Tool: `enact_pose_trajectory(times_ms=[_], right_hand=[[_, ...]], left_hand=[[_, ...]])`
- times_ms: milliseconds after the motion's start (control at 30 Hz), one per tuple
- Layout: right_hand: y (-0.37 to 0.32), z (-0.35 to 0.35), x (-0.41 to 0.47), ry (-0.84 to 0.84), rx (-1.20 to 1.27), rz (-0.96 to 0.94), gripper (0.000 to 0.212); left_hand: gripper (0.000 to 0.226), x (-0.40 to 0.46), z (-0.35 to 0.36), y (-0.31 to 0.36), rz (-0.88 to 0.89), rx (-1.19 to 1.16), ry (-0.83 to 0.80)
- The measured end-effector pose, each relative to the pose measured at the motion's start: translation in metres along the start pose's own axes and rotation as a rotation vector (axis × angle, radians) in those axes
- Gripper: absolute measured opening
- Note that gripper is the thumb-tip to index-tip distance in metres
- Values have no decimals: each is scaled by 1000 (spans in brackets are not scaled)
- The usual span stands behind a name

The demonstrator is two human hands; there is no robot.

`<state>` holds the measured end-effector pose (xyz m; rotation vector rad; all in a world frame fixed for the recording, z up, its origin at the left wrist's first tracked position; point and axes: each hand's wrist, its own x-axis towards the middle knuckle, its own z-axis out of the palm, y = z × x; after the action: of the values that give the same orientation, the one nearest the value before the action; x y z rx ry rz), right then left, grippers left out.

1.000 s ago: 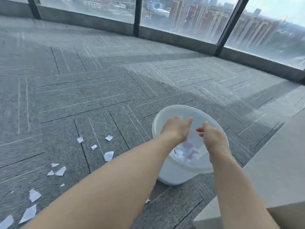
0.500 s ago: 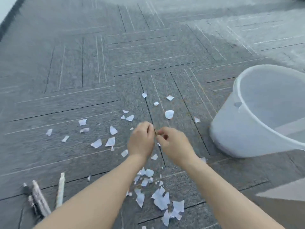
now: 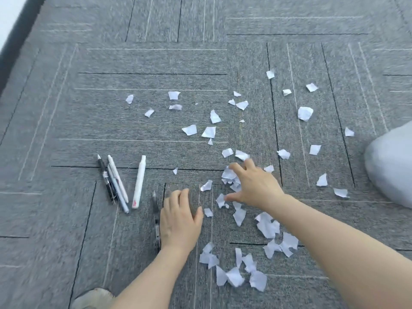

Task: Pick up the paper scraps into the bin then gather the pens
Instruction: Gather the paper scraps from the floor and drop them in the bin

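— White scraps (image 3: 231, 177) lie all over the carpet (image 3: 133, 121); right hand (image 3: 256, 186) spread wide on them, left hand (image 3: 178, 219) flat, empty.
— Risk?
— Bin (image 3: 392, 170) sits far right; a loose handful may drop. 5 pens (image 3: 118, 181) wait left.

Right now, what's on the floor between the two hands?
Mostly bare grey carpet, plus two small paper scraps between the left hand and right hand, seen from the head camera.
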<state>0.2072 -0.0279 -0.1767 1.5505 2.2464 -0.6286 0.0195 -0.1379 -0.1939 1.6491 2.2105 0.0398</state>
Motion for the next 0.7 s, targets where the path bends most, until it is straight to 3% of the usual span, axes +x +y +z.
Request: enact_pose_trajectory(times_ms=[100,300,400,500,567,700], right_hand=[[-13,1,9,-8,-25,-50,75],[-20,2,20,-71,88,-232,13],[-10,4,11,-116,178,-244,21],[5,5,-3,26,226,-225,25],[12,6,-11,113,132,-183,42],[11,20,-18,104,-134,-182,93]], left_hand=[[56,1,0,-1,-10,-25,0],[23,-1,6,-11,-84,-174,29],[30,0,9,-17,-43,-188,16],[24,13,2,-9,69,-263,7],[23,27,-5,5,136,-286,29],[73,44,-10,26,335,-36,-70]])
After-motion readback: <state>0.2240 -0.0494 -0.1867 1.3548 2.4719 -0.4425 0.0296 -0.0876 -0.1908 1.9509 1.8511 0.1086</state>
